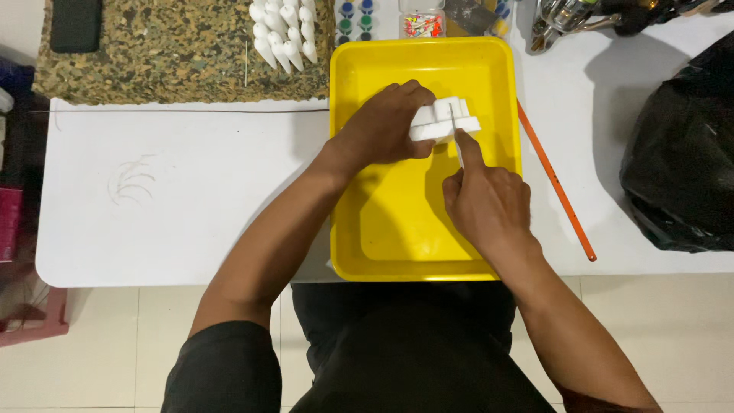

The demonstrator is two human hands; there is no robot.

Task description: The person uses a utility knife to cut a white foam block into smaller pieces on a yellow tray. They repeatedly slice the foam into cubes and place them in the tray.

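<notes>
1. A white foam block (446,122) sits in the yellow tray (397,229) on the desk (176,199).
2. The left hand (382,126) grips the block, fingers curled over it.
3. The right hand (485,199) pinches a thin blade (456,138), forefinger pressed along it; keeping the blade upright and the block steady should give a clean cut.
4. White cones (284,30) on a speckled mat (168,53), an orange rod (556,183) and a black bag (680,153) lie clear.

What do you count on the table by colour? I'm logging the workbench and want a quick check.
Yellow: 1, the tray
White: 2, the foam block under the left hand and the cluster of cones
Orange: 1, the thin rod
Black: 2, the bag and the flat pad
Speckled brown: 1, the mat
Total: 7
The right hand holds a thin blade to the block.
</notes>
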